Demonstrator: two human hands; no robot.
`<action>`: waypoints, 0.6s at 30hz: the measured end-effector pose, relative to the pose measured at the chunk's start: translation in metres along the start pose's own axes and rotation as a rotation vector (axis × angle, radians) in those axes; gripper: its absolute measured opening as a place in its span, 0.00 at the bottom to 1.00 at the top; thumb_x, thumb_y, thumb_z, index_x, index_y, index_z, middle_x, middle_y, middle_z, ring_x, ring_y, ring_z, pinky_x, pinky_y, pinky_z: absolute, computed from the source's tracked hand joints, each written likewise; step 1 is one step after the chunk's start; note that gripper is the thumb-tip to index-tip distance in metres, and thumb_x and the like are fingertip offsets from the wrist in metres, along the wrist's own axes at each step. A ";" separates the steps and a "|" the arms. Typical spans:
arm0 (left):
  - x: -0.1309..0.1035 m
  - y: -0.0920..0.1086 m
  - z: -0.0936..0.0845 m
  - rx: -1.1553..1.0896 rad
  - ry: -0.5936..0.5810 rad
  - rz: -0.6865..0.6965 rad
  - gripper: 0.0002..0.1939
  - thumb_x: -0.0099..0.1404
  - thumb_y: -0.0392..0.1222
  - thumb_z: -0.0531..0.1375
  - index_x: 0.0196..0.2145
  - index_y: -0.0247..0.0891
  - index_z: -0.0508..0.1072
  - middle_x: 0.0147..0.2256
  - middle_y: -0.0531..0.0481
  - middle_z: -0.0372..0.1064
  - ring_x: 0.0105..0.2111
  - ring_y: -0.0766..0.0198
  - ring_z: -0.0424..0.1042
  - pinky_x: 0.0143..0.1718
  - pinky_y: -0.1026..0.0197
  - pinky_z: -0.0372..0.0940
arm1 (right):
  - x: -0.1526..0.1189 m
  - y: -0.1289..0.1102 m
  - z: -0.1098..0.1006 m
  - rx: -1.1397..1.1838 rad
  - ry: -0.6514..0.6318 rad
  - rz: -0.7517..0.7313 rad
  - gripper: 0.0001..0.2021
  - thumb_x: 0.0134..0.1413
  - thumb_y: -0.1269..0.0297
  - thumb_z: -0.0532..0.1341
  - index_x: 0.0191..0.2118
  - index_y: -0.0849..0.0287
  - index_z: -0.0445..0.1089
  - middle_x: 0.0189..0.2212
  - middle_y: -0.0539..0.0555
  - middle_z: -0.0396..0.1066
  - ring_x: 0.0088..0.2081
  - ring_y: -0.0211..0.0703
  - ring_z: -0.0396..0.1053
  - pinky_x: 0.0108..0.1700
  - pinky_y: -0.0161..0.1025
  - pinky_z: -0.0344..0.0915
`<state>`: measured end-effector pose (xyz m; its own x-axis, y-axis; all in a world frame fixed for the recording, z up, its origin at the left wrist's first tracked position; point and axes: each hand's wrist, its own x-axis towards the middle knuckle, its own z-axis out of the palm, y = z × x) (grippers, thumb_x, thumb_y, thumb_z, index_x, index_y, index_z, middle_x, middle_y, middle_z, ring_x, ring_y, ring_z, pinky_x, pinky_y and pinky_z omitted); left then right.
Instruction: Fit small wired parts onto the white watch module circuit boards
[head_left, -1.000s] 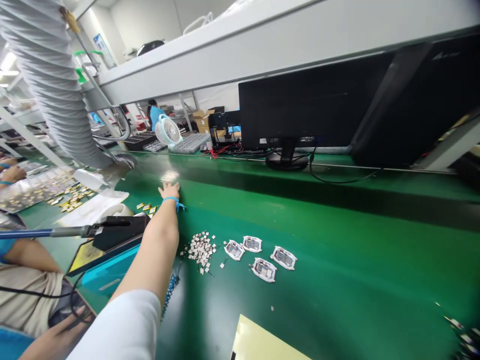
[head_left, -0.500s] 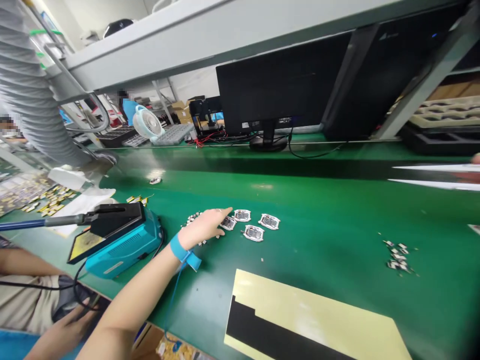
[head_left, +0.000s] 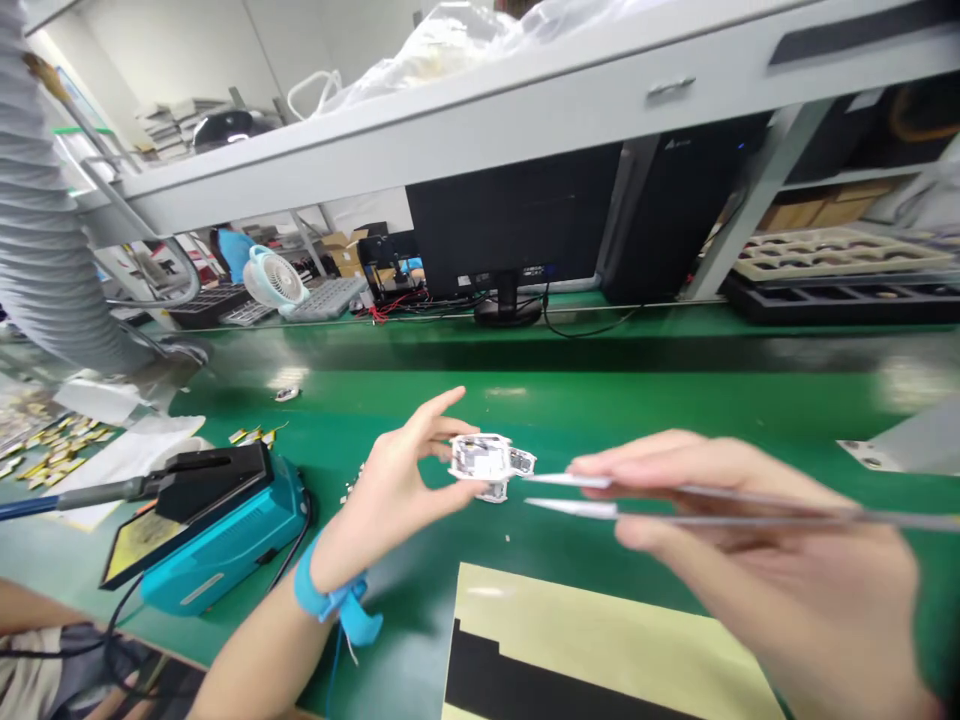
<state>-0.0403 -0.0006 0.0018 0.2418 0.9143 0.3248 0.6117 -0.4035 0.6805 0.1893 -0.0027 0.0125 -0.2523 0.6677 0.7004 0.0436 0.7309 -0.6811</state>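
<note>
My left hand [head_left: 405, 470], with a blue strap [head_left: 334, 590] at the wrist, grips a small white-framed part [head_left: 480, 457] between thumb and fingers, raised over the green bench. Parts of similar white frames [head_left: 523, 461] show behind and below it. My right hand [head_left: 735, 520] pinches a pair of tweezers [head_left: 645, 500] with white tips. The tips are apart, point left and stand just right of the held part. Whether they touch anything is unclear; nothing shows between them.
A teal device [head_left: 217, 550] with a cable stands at the left. A yellow and black sheet [head_left: 585, 630] lies at the front. At the back are a monitor [head_left: 517, 220] and a small fan [head_left: 276, 280]. Another person's arm [head_left: 30, 608] is at lower left.
My left hand has lifted one white-framed part off the bench. My right hand has come in from the right edge with the tweezers. The camera view has shifted right.
</note>
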 end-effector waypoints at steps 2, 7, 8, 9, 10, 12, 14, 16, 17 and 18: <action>-0.003 0.024 0.003 -0.113 0.060 0.082 0.36 0.51 0.36 0.64 0.55 0.44 0.52 0.41 0.52 0.69 0.40 0.65 0.70 0.43 0.65 0.67 | -0.001 -0.003 0.010 0.024 -0.086 -0.041 0.14 0.45 0.76 0.62 0.39 0.53 0.66 0.35 0.47 0.71 0.39 0.35 0.69 0.41 0.30 0.70; -0.008 0.044 0.012 -0.332 0.082 0.166 0.37 0.51 0.31 0.64 0.54 0.48 0.53 0.43 0.52 0.68 0.43 0.63 0.69 0.43 0.65 0.69 | -0.005 -0.011 0.001 0.016 -0.051 -0.006 0.14 0.46 0.76 0.62 0.39 0.54 0.66 0.35 0.47 0.72 0.40 0.34 0.69 0.41 0.27 0.69; -0.009 0.044 0.013 -0.357 0.092 0.178 0.36 0.51 0.30 0.64 0.54 0.48 0.54 0.43 0.51 0.68 0.43 0.62 0.69 0.43 0.66 0.69 | -0.005 -0.013 -0.001 0.007 -0.066 0.002 0.14 0.46 0.77 0.61 0.39 0.54 0.66 0.36 0.47 0.72 0.40 0.33 0.69 0.41 0.25 0.69; -0.010 0.043 0.013 -0.370 0.103 0.191 0.36 0.51 0.30 0.64 0.54 0.47 0.54 0.43 0.51 0.68 0.43 0.62 0.69 0.42 0.66 0.69 | -0.005 -0.015 -0.003 -0.003 -0.086 0.003 0.15 0.45 0.77 0.61 0.39 0.55 0.66 0.36 0.46 0.72 0.40 0.32 0.69 0.43 0.24 0.68; -0.011 0.043 0.014 -0.370 0.109 0.203 0.36 0.50 0.29 0.64 0.54 0.47 0.55 0.44 0.50 0.68 0.44 0.61 0.69 0.41 0.66 0.70 | -0.006 -0.017 -0.004 -0.009 -0.101 0.005 0.15 0.45 0.78 0.61 0.40 0.55 0.66 0.37 0.46 0.71 0.40 0.32 0.69 0.44 0.23 0.67; -0.013 0.042 0.015 -0.356 0.126 0.227 0.37 0.50 0.29 0.64 0.54 0.46 0.55 0.44 0.50 0.68 0.44 0.59 0.69 0.41 0.66 0.70 | -0.006 -0.017 -0.004 -0.017 -0.120 0.015 0.16 0.44 0.79 0.62 0.40 0.55 0.66 0.38 0.46 0.72 0.40 0.31 0.69 0.45 0.21 0.65; -0.014 0.041 0.017 -0.348 0.147 0.242 0.37 0.50 0.29 0.64 0.55 0.46 0.56 0.45 0.50 0.68 0.43 0.59 0.70 0.40 0.66 0.71 | -0.007 -0.016 -0.003 -0.015 -0.140 0.020 0.15 0.45 0.78 0.62 0.39 0.55 0.66 0.37 0.46 0.72 0.40 0.32 0.70 0.44 0.22 0.66; -0.015 0.041 0.018 -0.348 0.177 0.246 0.35 0.50 0.30 0.64 0.54 0.45 0.57 0.44 0.50 0.69 0.42 0.61 0.71 0.40 0.68 0.71 | -0.008 -0.014 -0.002 -0.018 -0.140 0.017 0.13 0.45 0.75 0.62 0.39 0.55 0.66 0.35 0.47 0.73 0.38 0.33 0.70 0.42 0.23 0.68; -0.015 0.041 0.019 -0.347 0.192 0.251 0.34 0.50 0.30 0.64 0.53 0.45 0.58 0.44 0.50 0.69 0.41 0.62 0.71 0.40 0.68 0.71 | -0.009 -0.013 -0.001 -0.033 -0.118 0.026 0.12 0.46 0.73 0.62 0.38 0.54 0.66 0.34 0.46 0.73 0.37 0.33 0.71 0.40 0.23 0.69; -0.015 0.041 0.019 -0.346 0.202 0.260 0.34 0.50 0.31 0.64 0.53 0.44 0.59 0.44 0.50 0.69 0.41 0.62 0.71 0.40 0.69 0.71 | -0.009 -0.013 -0.001 -0.047 -0.084 0.048 0.11 0.46 0.72 0.63 0.37 0.54 0.67 0.34 0.46 0.73 0.36 0.34 0.71 0.39 0.24 0.70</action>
<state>-0.0046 -0.0303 0.0121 0.1812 0.7702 0.6116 0.2548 -0.6374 0.7272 0.1917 -0.0181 0.0150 -0.3290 0.6895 0.6452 0.1023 0.7053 -0.7015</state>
